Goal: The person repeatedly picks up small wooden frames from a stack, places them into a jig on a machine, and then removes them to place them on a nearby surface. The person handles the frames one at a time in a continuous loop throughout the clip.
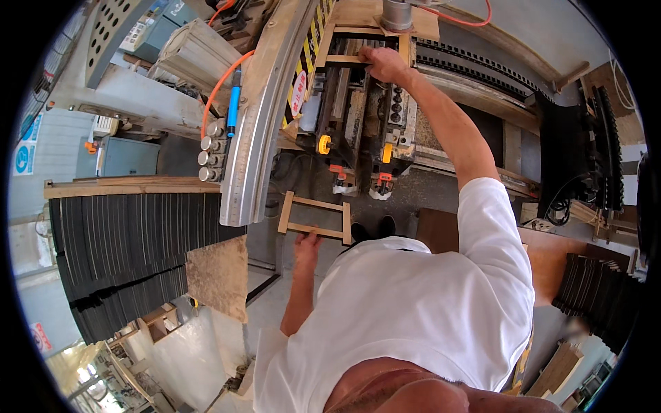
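Observation:
My left hand is closed on the near rail of a small rectangular wooden frame, held low beside the machine. The frame has light wooden bars and an open middle. Stretched far forward, my right hand closes its fingers on the near rail of a second wooden frame. That frame lies at the far end of the machine, below a round metal cylinder. My right fingertips are partly hidden behind the hand.
A long metal beam with a blue pen-shaped tool runs along the left. Beyond it stands a large stack of dark strips. Yellow knobs and red clamps stick out at the machine's near end. Black cable chains lie right.

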`<state>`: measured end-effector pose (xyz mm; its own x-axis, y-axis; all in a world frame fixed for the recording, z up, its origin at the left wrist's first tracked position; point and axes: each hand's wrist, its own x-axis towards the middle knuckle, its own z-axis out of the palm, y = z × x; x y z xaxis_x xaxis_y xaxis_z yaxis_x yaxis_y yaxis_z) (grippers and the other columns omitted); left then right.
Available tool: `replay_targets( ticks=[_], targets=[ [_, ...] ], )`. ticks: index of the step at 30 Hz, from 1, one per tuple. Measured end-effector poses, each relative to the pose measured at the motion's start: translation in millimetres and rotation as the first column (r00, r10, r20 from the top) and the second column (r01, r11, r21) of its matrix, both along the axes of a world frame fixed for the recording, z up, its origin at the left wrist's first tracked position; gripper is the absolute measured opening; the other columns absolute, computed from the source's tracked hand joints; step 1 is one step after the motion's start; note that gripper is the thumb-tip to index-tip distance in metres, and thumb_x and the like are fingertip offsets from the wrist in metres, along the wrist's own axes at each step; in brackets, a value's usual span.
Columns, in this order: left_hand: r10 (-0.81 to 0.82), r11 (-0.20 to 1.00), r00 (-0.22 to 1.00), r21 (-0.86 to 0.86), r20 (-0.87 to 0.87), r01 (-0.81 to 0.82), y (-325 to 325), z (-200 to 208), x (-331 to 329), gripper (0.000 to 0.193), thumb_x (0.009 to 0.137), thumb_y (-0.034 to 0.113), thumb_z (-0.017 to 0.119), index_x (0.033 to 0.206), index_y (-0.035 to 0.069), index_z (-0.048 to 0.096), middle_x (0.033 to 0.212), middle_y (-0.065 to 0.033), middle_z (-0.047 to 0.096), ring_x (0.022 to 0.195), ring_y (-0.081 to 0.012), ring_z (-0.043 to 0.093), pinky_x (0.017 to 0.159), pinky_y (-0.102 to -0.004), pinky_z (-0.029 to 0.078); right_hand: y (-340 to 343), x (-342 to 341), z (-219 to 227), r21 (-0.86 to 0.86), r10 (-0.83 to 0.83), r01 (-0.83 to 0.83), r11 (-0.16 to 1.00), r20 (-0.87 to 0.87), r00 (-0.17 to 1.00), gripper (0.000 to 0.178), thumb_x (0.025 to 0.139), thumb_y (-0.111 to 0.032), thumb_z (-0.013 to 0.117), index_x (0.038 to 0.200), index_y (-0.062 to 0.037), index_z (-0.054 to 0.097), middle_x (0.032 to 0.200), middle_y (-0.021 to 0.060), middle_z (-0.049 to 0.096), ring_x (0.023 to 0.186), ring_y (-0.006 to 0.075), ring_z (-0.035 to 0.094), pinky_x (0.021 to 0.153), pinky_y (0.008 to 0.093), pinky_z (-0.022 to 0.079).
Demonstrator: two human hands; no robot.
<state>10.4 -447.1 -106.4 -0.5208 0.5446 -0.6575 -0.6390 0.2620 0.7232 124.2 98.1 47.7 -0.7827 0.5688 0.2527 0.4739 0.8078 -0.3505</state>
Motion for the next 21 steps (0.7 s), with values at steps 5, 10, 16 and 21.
replay_targets(
  ticks=[5,10,16,21],
  targets=[
    [0.031,0.999,0.999,-0.007,-0.038,-0.032,4,-11,27,0.022,0.089,0.007,0.063,0.110,0.001,0.058,0.105,-0.0080,0.063,0.098,-0.0208,0.062,0.086,-0.0361,0.054,-7,5,8,0.020,-0.025,0.024,1.000,0.069,0.997,0.031,0.078,-0.011,0.063,0.106,-0.0044,0.051,0.087,0.0207,0.065,0.088,0.0413,0.061,0.075,0.0500,0.049],
    [0.085,0.995,0.994,-0.054,-0.075,-0.089,7,-5,48,0.022,0.089,0.009,0.062,0.109,0.001,0.059,0.104,-0.0078,0.063,0.093,-0.0195,0.063,0.081,-0.0337,0.054,-5,-1,10,-0.008,0.010,-0.010,1.000,0.047,0.999,0.031,0.079,-0.012,0.064,0.107,-0.0043,0.054,0.088,0.0213,0.065,0.090,0.0412,0.061,0.076,0.0505,0.049],
    [0.108,0.989,0.948,-0.060,-0.301,-0.131,14,52,57,0.017,0.089,0.009,0.061,0.104,0.002,0.063,0.096,-0.0037,0.064,0.085,-0.0125,0.059,0.073,-0.0278,0.050,2,-5,15,-0.097,0.019,-0.013,0.995,0.068,0.998,0.032,0.074,-0.013,0.063,0.105,-0.0063,0.059,0.101,0.0185,0.064,0.101,0.0381,0.059,0.082,0.0478,0.049],
    [0.062,0.997,0.757,0.002,-0.650,-0.080,-1,107,38,0.022,0.091,0.001,0.052,0.111,0.000,0.061,0.094,-0.0034,0.065,0.086,-0.0117,0.058,0.078,-0.0278,0.047,9,-3,11,-0.058,-0.001,0.005,0.998,0.066,0.998,0.039,0.075,-0.012,0.066,0.112,-0.0051,0.055,0.102,0.0209,0.065,0.099,0.0418,0.060,0.080,0.0490,0.049]
  ],
)
